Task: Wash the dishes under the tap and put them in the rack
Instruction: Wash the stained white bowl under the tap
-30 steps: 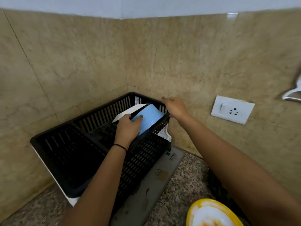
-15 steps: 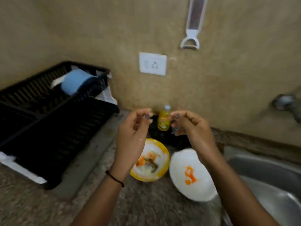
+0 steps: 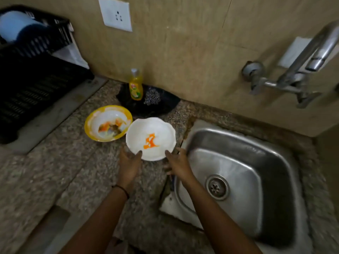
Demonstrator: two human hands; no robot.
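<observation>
A speckled stone counter [image 3: 77,173] fills the lower left of the frame, with the steel sink [image 3: 238,180] at right. Your left hand [image 3: 129,162] and right hand [image 3: 177,162] clasp the near rim of the white bowl [image 3: 150,138], centre frame, smeared orange. The yellow-rimmed bowl [image 3: 108,122] touches it on the left. At upper left, the black rack [image 3: 36,70] holds a blue bowl [image 3: 16,26].

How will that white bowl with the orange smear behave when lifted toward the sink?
The white bowl looks rigid and probably light. Its glossy inside carries orange residue, so it may feel greasy. The left hand and right hand are at its near rim, which should keep it level.
</observation>
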